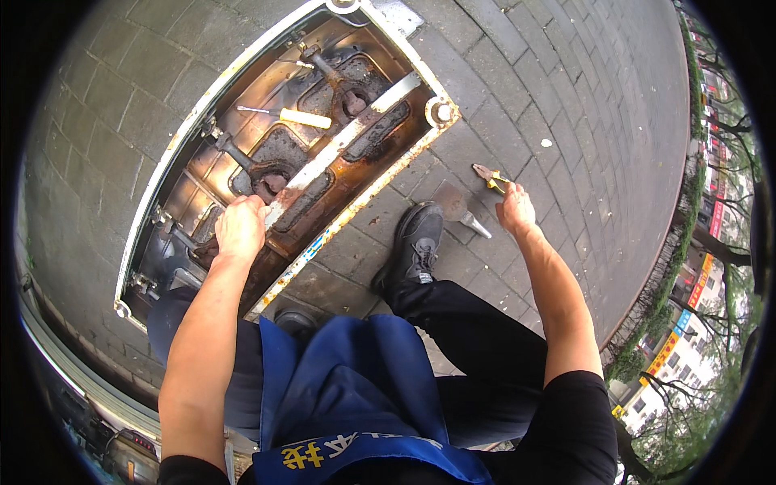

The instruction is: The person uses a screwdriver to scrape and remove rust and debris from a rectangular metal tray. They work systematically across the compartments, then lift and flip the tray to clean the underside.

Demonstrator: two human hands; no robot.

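Observation:
An upturned gas stove body (357,209) with a rusty white rim lies on the paving, its burners and valves exposed. My left hand (241,229) is closed on the near end of the rusty metal crossbar (321,159) that runs through it. A screwdriver (305,118) with a pale yellow handle rests inside, near a burner tube (235,153). On the right, my right hand (517,209) grips the yellow handles of combination pliers (488,176), whose jaws point away from me, above the pavement. A scraper (456,207) with a wide, dirty blade lies between my shoe and the pliers.
My dark shoe (421,233) stands on the brick paving beside the stove's edge. A blue apron covers my lap. At the lower left is part of a vehicle or machine (91,394). Hedges, trees and buildings line the far right.

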